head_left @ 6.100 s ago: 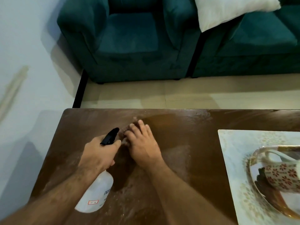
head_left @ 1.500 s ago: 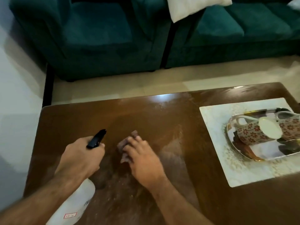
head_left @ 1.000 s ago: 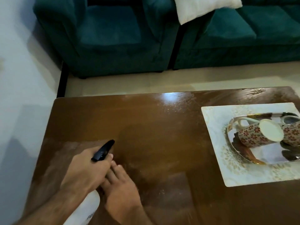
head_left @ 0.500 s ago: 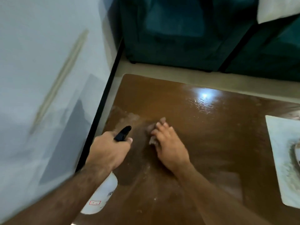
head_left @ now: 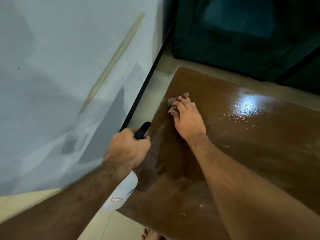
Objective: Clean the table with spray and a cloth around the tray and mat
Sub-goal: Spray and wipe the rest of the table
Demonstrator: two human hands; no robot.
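Observation:
My right hand point(head_left: 187, 121) presses a small brownish cloth point(head_left: 174, 100) flat on the brown wooden table point(head_left: 251, 144), close to the table's far left corner. Only the cloth's edges stick out past my fingertips. My left hand point(head_left: 128, 147) grips a white spray bottle point(head_left: 122, 192) with a black nozzle point(head_left: 142, 130), held over the table's left edge with the nozzle pointing away from me. The tray and the mat are out of view. Wet sheen and pale streaks cover the tabletop.
A pale wall point(head_left: 60, 84) with a black skirting line point(head_left: 147, 78) runs close along the table's left side. A dark teal sofa point(head_left: 242, 37) stands beyond the far edge. Beige floor point(head_left: 110, 226) shows at the bottom left, with a bare foot point(head_left: 149, 235).
My right hand has slid the cloth farther toward the far left corner. The view has swung further left, so the mat has gone out of sight. The bottle stays in my left hand.

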